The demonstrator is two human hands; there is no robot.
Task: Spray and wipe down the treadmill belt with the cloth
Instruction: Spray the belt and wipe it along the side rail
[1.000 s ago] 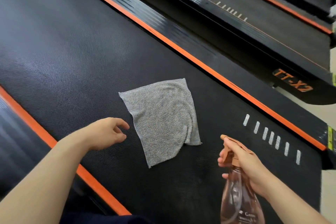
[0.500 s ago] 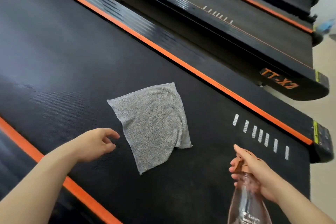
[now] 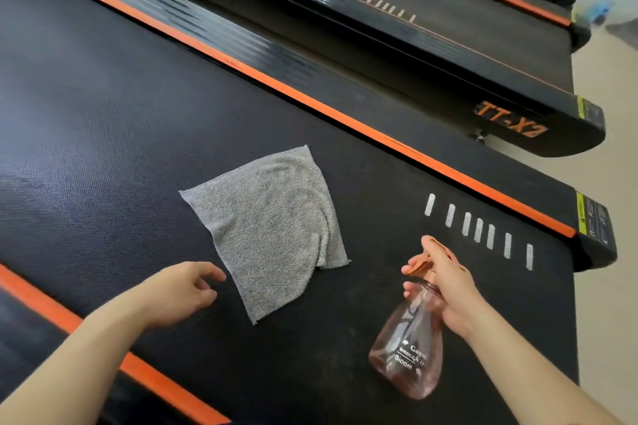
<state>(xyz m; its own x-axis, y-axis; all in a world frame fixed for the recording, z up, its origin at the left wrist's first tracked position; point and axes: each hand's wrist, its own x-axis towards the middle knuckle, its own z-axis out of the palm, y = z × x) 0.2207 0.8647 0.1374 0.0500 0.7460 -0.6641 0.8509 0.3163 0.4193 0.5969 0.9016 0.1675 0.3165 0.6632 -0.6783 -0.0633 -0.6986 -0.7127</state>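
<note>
A grey cloth point(image 3: 272, 228) lies flat on the black treadmill belt point(image 3: 103, 134), one corner folded under at its right side. My left hand point(image 3: 179, 290) hovers just left of the cloth's near edge, fingers loosely curled and apart, holding nothing. To the right, my right hand point(image 3: 445, 283) grips the neck of a clear pinkish spray bottle point(image 3: 411, 352) with an orange trigger head; a finger rests on the trigger. The bottle hangs tilted over the belt, its nozzle pointing up and left.
Orange strips point(image 3: 345, 121) run along both sides of the belt. White dash marks point(image 3: 480, 228) are printed near the belt's rear end. A second treadmill point(image 3: 511, 121) marked "TT-X2" stands parallel at the right. Pale floor point(image 3: 607, 252) lies beyond the rear end.
The view has shifted, showing more of the treadmill's rear end. The bottle now shows in full, lower and more tilted. My left hand stays beside the cloth, which has not moved on the belt.
</note>
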